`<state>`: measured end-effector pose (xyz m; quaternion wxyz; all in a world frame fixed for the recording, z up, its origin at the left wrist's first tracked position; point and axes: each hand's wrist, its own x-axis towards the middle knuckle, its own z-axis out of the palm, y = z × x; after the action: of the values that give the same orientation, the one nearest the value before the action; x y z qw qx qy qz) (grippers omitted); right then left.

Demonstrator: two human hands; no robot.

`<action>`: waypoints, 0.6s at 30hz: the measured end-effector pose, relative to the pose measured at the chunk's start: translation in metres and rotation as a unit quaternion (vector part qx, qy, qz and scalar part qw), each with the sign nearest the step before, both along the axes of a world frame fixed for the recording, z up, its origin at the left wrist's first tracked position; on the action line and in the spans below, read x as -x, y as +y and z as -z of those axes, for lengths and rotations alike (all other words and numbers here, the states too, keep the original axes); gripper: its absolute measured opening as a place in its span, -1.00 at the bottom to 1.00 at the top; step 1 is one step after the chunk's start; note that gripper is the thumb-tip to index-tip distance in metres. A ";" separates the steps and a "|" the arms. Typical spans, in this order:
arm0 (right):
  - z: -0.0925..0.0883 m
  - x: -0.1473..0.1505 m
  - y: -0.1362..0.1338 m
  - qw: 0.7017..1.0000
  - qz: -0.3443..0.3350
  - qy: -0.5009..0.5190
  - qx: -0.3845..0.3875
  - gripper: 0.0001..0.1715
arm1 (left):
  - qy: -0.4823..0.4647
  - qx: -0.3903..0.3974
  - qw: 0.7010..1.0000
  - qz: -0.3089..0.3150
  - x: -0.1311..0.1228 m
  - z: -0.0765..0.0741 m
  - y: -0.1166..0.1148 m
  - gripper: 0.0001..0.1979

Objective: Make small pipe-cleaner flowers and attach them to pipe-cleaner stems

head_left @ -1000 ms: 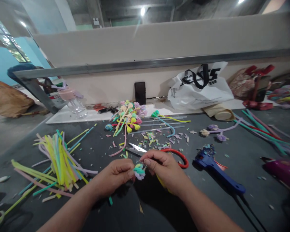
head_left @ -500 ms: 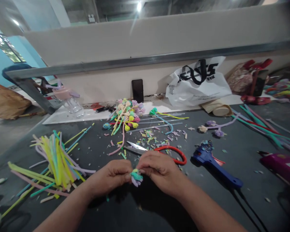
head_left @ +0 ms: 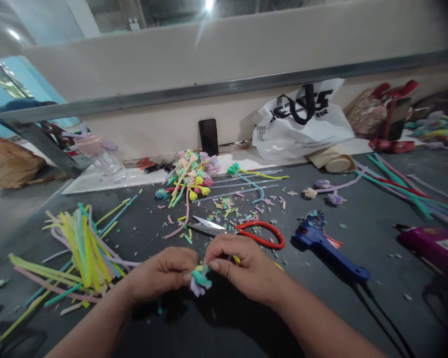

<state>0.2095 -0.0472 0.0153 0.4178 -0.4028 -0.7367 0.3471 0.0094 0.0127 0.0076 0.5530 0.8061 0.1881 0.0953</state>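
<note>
Between my two hands is a small flower of fuzzy pipe cleaner point(head_left: 200, 284), green above with lilac petals hanging below. My left hand point(head_left: 162, 271) is closed, its thumb and forefinger pinching the flower from the left. From the right, my right hand point(head_left: 242, 263) pinches at the flower's upper edge, where a pale tip shows by the thumb. Yellow bits peek out behind my right hand. Just beyond the hands lie scissors point(head_left: 261, 234) with red handles, blades apart and pointing left. A blue glue gun point(head_left: 332, 256) rests to the right.
Loose pipe cleaners point(head_left: 84, 253) are heaped at left. Behind the scissors are a bunch of fuzzy flowers point(head_left: 190, 176), clear sticks point(head_left: 239, 191) and scattered clippings. A phone point(head_left: 208, 136) leans on the partition beside a white bag point(head_left: 302, 124). A purple tool point(head_left: 433, 246) lies far right.
The view has shifted slightly. Both hands remain closed at the flower, which has turned a little and shows more green and a pale tip. Yellow bits now appear behind my right hand.
</note>
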 end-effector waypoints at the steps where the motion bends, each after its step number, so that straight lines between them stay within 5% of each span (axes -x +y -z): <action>1: -0.002 0.000 0.000 1.000 0.003 0.010 0.011 -0.88 | -0.007 0.022 1.000 -0.006 0.000 0.001 0.000 -0.55; 18: 0.001 0.005 -0.002 0.998 -0.025 0.057 -0.030 -0.91 | -0.091 0.191 0.975 -0.074 0.003 0.020 -0.008 -0.69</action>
<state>0.2041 -0.0487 0.0141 0.4622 -0.3508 -0.7315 0.3582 0.0068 0.0045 -0.0126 0.7031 0.6573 0.2106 0.1713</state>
